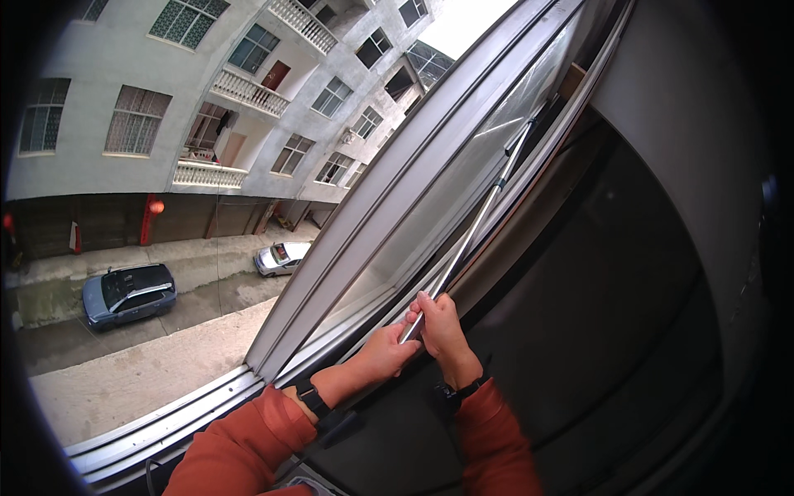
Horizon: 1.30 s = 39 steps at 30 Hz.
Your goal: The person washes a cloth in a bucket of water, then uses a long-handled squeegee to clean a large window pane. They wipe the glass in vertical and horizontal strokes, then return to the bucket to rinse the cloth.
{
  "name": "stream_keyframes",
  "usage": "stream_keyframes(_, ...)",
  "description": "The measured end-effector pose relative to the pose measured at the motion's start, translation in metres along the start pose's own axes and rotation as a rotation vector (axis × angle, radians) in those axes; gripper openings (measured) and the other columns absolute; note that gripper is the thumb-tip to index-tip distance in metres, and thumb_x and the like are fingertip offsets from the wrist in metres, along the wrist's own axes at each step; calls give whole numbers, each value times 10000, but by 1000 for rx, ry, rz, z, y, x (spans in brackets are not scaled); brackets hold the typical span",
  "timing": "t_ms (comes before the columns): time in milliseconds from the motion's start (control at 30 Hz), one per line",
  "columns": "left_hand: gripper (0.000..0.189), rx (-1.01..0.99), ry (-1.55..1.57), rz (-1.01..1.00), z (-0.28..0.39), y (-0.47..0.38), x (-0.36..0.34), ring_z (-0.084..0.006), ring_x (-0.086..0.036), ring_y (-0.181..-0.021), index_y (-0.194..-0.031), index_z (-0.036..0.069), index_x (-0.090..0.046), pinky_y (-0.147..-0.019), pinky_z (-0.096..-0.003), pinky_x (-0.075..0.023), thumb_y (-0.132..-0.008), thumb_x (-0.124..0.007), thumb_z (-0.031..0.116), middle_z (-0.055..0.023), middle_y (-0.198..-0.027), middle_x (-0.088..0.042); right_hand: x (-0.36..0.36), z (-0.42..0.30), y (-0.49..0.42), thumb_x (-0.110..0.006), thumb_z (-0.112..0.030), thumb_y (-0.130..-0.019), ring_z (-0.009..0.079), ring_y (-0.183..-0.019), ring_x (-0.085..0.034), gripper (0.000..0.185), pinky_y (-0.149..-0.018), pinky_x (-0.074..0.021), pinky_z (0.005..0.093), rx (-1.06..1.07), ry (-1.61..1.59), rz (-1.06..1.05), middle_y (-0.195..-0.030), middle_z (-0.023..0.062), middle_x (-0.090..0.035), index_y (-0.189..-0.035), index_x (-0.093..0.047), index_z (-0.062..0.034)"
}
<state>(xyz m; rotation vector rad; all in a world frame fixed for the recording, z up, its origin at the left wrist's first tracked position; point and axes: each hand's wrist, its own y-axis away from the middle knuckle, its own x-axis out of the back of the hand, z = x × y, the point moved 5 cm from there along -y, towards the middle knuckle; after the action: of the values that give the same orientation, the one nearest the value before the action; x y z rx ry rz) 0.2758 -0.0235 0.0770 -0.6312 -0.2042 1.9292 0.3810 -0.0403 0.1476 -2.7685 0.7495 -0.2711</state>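
Observation:
A long metal telescopic pole (pixel 468 239) slants up and away from me along the inner face of the sliding window. My right hand (pixel 443 325) wraps around its shaft. Just below, my left hand (pixel 384 353) grips the lower end. A dark joint (pixel 500 183) divides the shaft, and a dark fitting (pixel 512 147) sits near the far end, close to the window glass (pixel 434 192). Whether that end touches the pane is hard to tell. Both wrists wear black bands below rust-red sleeves.
An aluminium window track (pixel 167 428) runs along the sill at lower left. Left of the sash frame (pixel 372 204) the window stands open above a street with a blue car (pixel 130 296) and a silver car (pixel 280 257). A dark panel (pixel 595 297) lies to my right.

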Motion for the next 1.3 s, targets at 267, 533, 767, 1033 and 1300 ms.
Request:
stream_keyframes(267, 220, 26, 35, -4, -25, 42, -6, -71, -474, -454, -1055, 18, -527, -433, -219, -374, -897, -566, 165, 14, -649, -527, -9, 14, 49, -492, -98, -954, 127, -624, -525, 92, -579, -478, 257, 4, 61, -20, -769, 52, -512, -946, -416, -47)
stream_keyframes(533, 231, -80, -212, 51, -59, 96, 6, -114, -566, -814, -1039, 6, -548, -710, -256, -445, -857, -592, 141, -35, -866, -589, -36, 41, 104, -462, -56, -955, 142, -679, -549, 107, -634, -497, 279, 18, 85, -128, -804, 81, -516, -1005, -371, -33)
stream_keyframes(767, 296, -161, -350, 216, -100, 159, 15, -343, -609, -725, -1032, 25, -550, -674, -368, -485, -833, -631, 228, -189, -831, -617, -52, 91, 160, -466, -44, -954, 151, -715, -570, 164, -681, -513, 298, 34, 95, -208, -832, 91, -514, -1060, -342, -35)
stream_keyframes(1033, 255, 78, -322, 130, -142, 223, 23, -113, -544, -732, -1073, 38, -584, -679, -279, -466, -858, -617, 171, -39, -811, -593, -82, 135, 220, -467, -26, -946, 146, -765, -602, 178, -728, -524, 309, -100, 195, -265, -891, 98, -540, -1065, -336, -12)
stream_keyframes(1300, 265, 77, -355, 128, -109, 151, 23, -124, -535, -763, -1060, 24, -586, -710, -298, -462, -906, -599, 239, -58, -815, -610, -59, 98, 150, -468, -17, -934, 152, -677, -582, 162, -625, -523, 290, -68, 107, -179, -807, 91, -516, -1021, -332, -28)
